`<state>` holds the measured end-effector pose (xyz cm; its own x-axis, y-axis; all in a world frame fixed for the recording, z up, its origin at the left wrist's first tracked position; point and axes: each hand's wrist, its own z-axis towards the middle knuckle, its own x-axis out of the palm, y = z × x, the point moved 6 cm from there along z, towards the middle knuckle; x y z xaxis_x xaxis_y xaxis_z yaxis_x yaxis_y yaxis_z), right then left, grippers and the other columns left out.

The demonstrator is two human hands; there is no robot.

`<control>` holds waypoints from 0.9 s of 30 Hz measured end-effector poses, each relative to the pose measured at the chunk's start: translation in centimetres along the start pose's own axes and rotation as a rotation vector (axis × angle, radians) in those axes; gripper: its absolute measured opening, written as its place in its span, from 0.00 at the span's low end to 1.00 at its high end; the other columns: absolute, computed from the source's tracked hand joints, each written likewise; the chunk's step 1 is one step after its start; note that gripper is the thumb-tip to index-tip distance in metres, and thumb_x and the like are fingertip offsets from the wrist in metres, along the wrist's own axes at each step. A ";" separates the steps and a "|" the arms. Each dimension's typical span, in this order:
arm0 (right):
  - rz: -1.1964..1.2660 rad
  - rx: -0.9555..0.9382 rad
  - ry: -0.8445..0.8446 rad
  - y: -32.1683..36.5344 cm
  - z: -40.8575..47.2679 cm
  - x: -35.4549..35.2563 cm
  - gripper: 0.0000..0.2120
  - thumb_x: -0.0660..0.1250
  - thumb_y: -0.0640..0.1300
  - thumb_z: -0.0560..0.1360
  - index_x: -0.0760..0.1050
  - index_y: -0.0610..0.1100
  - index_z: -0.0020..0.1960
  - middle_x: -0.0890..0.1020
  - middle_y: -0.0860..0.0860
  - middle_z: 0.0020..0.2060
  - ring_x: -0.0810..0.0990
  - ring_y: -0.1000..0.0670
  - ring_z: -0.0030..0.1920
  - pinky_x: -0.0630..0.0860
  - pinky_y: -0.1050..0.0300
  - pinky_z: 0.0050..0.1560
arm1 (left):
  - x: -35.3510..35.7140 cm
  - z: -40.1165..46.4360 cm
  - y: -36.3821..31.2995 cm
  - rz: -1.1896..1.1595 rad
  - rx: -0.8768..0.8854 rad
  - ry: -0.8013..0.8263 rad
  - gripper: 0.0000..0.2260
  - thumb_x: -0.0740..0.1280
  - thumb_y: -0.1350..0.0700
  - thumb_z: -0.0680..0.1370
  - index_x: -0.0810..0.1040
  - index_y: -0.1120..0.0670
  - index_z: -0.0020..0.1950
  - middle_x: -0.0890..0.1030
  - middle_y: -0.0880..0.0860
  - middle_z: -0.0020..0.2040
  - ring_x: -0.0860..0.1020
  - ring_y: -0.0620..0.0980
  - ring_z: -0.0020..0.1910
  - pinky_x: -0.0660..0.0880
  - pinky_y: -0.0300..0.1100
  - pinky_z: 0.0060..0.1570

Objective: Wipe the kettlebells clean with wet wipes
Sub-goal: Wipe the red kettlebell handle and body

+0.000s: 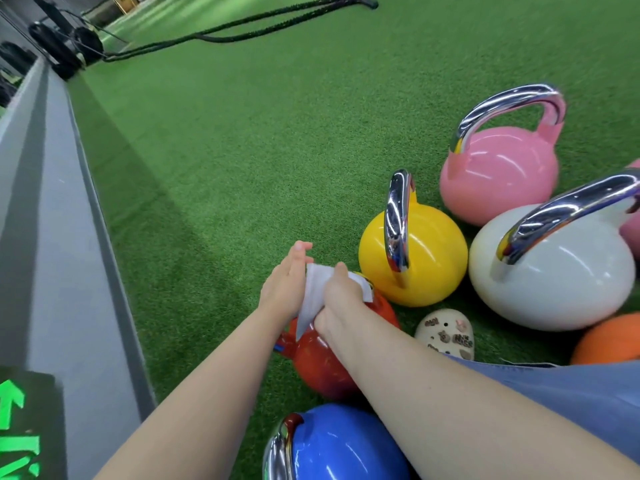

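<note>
While both hands work a wet wipe (317, 292) over the red kettlebell (322, 358)

Head view: right hand (341, 299) grasps the wipe against the kettlebell's top; left hand (289, 285) lies flat-fingered beside it. Bunched cloth might miss patches, and the round kettlebell could roll on the turf (277, 133).

Bare forearms, no sleeves; blue-grey garment (571, 386) over leg; cream clog (446, 332) with charms

Green artificial turf floor (277, 140) bordered at left by a grey raised ledge (45, 209). Thick black battle ropes (242, 31) lie across the far turf. A cream perforated clog (446, 332) with charms rests on the turf. Green illuminated arrow marking (12, 403) at lower left.
</note>
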<state>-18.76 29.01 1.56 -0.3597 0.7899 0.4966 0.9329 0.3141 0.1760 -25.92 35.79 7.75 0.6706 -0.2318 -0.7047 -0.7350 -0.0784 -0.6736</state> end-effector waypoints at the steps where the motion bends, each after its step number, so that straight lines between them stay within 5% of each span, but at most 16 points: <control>1: -0.224 -0.063 -0.032 1.3 -1.0 0.9 0.31 0.42 0.61 0.79 0.40 0.46 0.76 0.74 0.52 0.61 0.73 0.54 0.64 0.70 0.67 0.62 | 0.0 0.0 0.0 -0.001 0.001 -0.001 0.30 0.39 0.32 0.71 0.70 0.39 0.61 0.77 0.43 0.54 0.73 0.48 0.60 0.65 0.50 0.63; 2: -0.599 -0.332 -0.046 3.3 -1.5 1.7 0.31 0.53 0.55 0.79 0.60 0.29 0.68 0.76 0.48 0.53 0.75 0.50 0.61 0.70 0.63 0.61 | 0.0 -0.1 0.1 -0.008 0.003 -0.003 0.30 0.39 0.31 0.71 0.70 0.38 0.61 0.77 0.42 0.55 0.73 0.47 0.58 0.66 0.47 0.61; 3: -0.741 -0.321 -0.069 4.2 -2.0 2.1 0.19 0.60 0.48 0.77 0.68 0.29 0.52 0.76 0.45 0.46 0.75 0.47 0.57 0.70 0.57 0.59 | 0.0 -0.3 0.1 -0.011 0.002 -0.001 0.29 0.38 0.32 0.72 0.70 0.38 0.62 0.77 0.42 0.56 0.74 0.45 0.56 0.66 0.43 0.57; 4: -0.870 -0.333 -0.110 5.4 -1.2 2.0 0.10 0.64 0.44 0.76 0.67 0.38 0.43 0.75 0.44 0.44 0.74 0.46 0.55 0.70 0.54 0.58 | 0.0 -0.4 0.1 -0.007 -0.001 0.001 0.28 0.38 0.33 0.73 0.70 0.39 0.62 0.76 0.42 0.58 0.74 0.43 0.52 0.65 0.40 0.52; 7: -0.505 -0.149 -0.107 4.8 -0.1 0.6 0.14 0.60 0.44 0.78 0.69 0.36 0.60 0.74 0.42 0.49 0.72 0.44 0.53 0.66 0.53 0.58 | -0.2 -0.7 -0.1 -0.008 0.010 -0.007 0.29 0.37 0.34 0.73 0.69 0.38 0.63 0.76 0.41 0.58 0.73 0.42 0.53 0.62 0.40 0.52; 9: -0.226 -0.147 -0.103 3.9 0.5 1.4 0.12 0.54 0.42 0.80 0.70 0.37 0.42 0.68 0.44 0.40 0.66 0.45 0.44 0.64 0.54 0.54 | -0.2 -0.6 0.0 -0.028 0.013 -0.015 0.30 0.37 0.33 0.71 0.69 0.37 0.63 0.76 0.40 0.59 0.73 0.42 0.53 0.60 0.42 0.53; 11: -0.398 -0.252 -0.104 3.9 1.2 2.2 0.15 0.53 0.42 0.80 0.60 0.44 0.34 0.65 0.46 0.38 0.65 0.46 0.41 0.68 0.56 0.47 | -0.3 -0.6 0.3 -0.067 0.005 -0.018 0.30 0.37 0.33 0.71 0.69 0.37 0.63 0.76 0.40 0.58 0.73 0.40 0.50 0.60 0.42 0.53; 13: -0.508 -0.218 -0.011 3.2 1.4 3.1 0.16 0.66 0.51 0.68 0.60 0.46 0.36 0.68 0.47 0.38 0.68 0.49 0.37 0.74 0.58 0.39 | -0.5 -0.5 0.4 -0.114 0.025 -0.031 0.29 0.38 0.32 0.71 0.70 0.36 0.61 0.76 0.41 0.57 0.73 0.41 0.54 0.60 0.42 0.55; 14: -0.380 -0.008 0.081 1.5 1.2 3.5 0.22 0.71 0.54 0.57 0.60 0.46 0.37 0.70 0.48 0.41 0.70 0.50 0.39 0.77 0.56 0.41 | -0.5 -0.4 0.5 -0.139 0.031 -0.038 0.28 0.38 0.32 0.71 0.70 0.35 0.59 0.77 0.41 0.57 0.73 0.42 0.56 0.60 0.43 0.56; 15: -0.447 -0.004 0.039 1.1 1.2 2.7 0.26 0.72 0.57 0.54 0.60 0.47 0.38 0.70 0.47 0.44 0.70 0.49 0.43 0.77 0.54 0.48 | -0.5 -0.4 0.4 -0.162 0.035 -0.041 0.26 0.38 0.32 0.71 0.70 0.34 0.57 0.77 0.40 0.56 0.73 0.43 0.58 0.60 0.43 0.57; 16: -0.641 -0.153 -0.051 1.9 0.9 2.9 0.26 0.73 0.58 0.59 0.61 0.45 0.40 0.70 0.46 0.46 0.69 0.48 0.46 0.75 0.53 0.54 | -0.5 -0.3 0.3 -0.190 0.039 -0.041 0.24 0.38 0.33 0.71 0.70 0.33 0.55 0.77 0.40 0.55 0.72 0.43 0.59 0.60 0.43 0.57; 18: -0.398 -0.268 -0.163 2.2 0.0 2.6 0.21 0.65 0.56 0.74 0.68 0.38 0.52 0.73 0.41 0.52 0.73 0.45 0.54 0.69 0.54 0.58 | -0.5 -0.2 0.4 -0.247 0.042 -0.053 0.22 0.40 0.33 0.71 0.70 0.31 0.51 0.78 0.41 0.53 0.73 0.43 0.59 0.61 0.44 0.58; 19: -0.491 -0.253 -0.160 1.4 -0.8 2.4 0.24 0.62 0.54 0.76 0.68 0.34 0.60 0.74 0.39 0.58 0.74 0.43 0.59 0.68 0.53 0.60 | -0.6 -0.1 0.5 -0.279 0.046 -0.065 0.21 0.40 0.33 0.71 0.70 0.31 0.51 0.78 0.42 0.53 0.73 0.44 0.58 0.61 0.44 0.58; 21: -0.828 -0.320 -0.103 -0.8 -0.9 2.0 0.30 0.60 0.54 0.78 0.60 0.31 0.69 0.71 0.37 0.64 0.71 0.41 0.64 0.65 0.52 0.64 | -0.8 -0.2 0.3 -0.317 0.056 -0.073 0.20 0.41 0.34 0.74 0.70 0.34 0.53 0.78 0.44 0.54 0.73 0.44 0.58 0.62 0.44 0.58; 23: -0.855 -0.424 -0.093 -2.6 -1.5 2.3 0.31 0.58 0.54 0.79 0.54 0.33 0.70 0.70 0.40 0.66 0.70 0.44 0.65 0.63 0.51 0.67 | -0.9 -0.6 -0.1 -0.344 0.066 -0.064 0.20 0.41 0.40 0.80 0.70 0.40 0.58 0.77 0.47 0.57 0.72 0.45 0.59 0.60 0.42 0.57; 27: -0.920 -0.338 -0.049 -2.6 -2.6 3.3 0.34 0.56 0.54 0.80 0.48 0.31 0.71 0.66 0.38 0.69 0.67 0.43 0.69 0.62 0.51 0.68 | -2.0 -1.0 -0.1 -0.350 0.064 -0.121 0.14 0.48 0.49 0.83 0.70 0.48 0.62 0.75 0.49 0.58 0.69 0.45 0.60 0.61 0.42 0.59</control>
<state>-22.34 29.45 4.92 -0.9421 0.3352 0.0091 0.2408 0.6572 0.7143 -27.28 35.30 9.41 0.8899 -0.0854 -0.4481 -0.4541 -0.0707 -0.8882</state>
